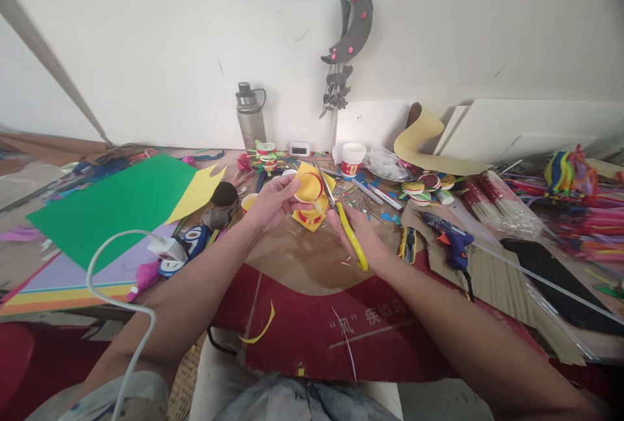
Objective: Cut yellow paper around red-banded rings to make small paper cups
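Observation:
My left hand (273,201) is closed on a round yellow piece with a red-and-white rim (309,186), apparently a cut paper cup part with a square yellow sheet (306,166) behind it. In my right hand (364,239) is a pair of scissors with yellow handles (351,234). Their metal blades point up and left, at the right side of the round piece. Whether the blades touch the sheet, I cannot tell. Just below the left fingers is a second yellow piece with a red rim (310,217).
Red cardboard (292,323) covers the near table. To the right lie a yellow utility knife (408,244), a blue glue gun (453,242) and a black phone (560,278). A green sheet (121,203) is at left. Behind stand a bottle (251,122) and white cups (353,156).

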`<state>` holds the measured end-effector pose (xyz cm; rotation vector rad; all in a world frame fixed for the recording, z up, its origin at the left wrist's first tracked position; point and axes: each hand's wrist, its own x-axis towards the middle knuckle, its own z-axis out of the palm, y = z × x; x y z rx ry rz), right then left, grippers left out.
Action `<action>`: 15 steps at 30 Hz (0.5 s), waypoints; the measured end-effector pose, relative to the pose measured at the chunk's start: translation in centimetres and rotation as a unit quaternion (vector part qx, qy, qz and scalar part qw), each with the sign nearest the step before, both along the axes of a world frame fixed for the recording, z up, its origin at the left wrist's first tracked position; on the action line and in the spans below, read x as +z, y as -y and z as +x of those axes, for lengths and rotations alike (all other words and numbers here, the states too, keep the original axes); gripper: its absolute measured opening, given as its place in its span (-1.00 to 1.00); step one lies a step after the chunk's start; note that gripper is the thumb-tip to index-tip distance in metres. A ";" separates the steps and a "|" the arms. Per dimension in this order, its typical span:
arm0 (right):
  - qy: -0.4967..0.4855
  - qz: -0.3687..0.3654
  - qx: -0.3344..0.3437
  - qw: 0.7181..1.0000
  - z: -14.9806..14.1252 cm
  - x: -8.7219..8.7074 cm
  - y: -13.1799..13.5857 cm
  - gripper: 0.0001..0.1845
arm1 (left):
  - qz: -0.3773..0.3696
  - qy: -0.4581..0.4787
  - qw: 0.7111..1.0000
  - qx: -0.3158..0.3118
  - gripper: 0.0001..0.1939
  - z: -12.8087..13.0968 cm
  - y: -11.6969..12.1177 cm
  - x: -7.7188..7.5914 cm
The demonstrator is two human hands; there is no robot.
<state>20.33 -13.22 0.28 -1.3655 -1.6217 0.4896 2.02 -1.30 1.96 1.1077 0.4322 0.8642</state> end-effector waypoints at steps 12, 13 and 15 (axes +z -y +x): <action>0.010 -0.018 0.004 1.000 0.1 -0.1 0.1 -0.42 | -0.025 0.010 0.999 0.033 -0.53 -0.1 -0.2 0.2; 0.009 -0.019 0.001 1.000 0.1 -0.1 0.1 -0.41 | -0.042 0.015 0.998 0.043 -0.56 0.1 -0.1 0.1; 0.007 -0.017 -0.009 1.000 0.1 0.0 0.1 -0.41 | -0.074 0.031 0.995 0.063 -0.62 0.5 0.3 -0.1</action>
